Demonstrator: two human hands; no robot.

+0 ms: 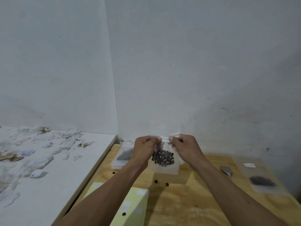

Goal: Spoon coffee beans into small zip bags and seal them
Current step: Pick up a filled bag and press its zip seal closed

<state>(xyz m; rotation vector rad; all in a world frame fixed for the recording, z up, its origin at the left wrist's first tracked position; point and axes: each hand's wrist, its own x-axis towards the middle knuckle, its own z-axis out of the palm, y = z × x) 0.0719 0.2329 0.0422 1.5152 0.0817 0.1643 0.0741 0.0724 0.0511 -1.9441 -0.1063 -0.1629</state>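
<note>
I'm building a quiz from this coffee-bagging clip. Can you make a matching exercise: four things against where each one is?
Things:
1. zip bag
2. spoon
3. yellow sheet
4. paper scraps

Places:
A. spread over the white surface on the left
B. lying on the wooden table, right of the hands
C. held up by its top edge, pinched by the left hand and the right hand
D. flat on the table's near edge, under the left forearm

Pairs: 1-C, 2-B, 3-D, 4-A
</note>
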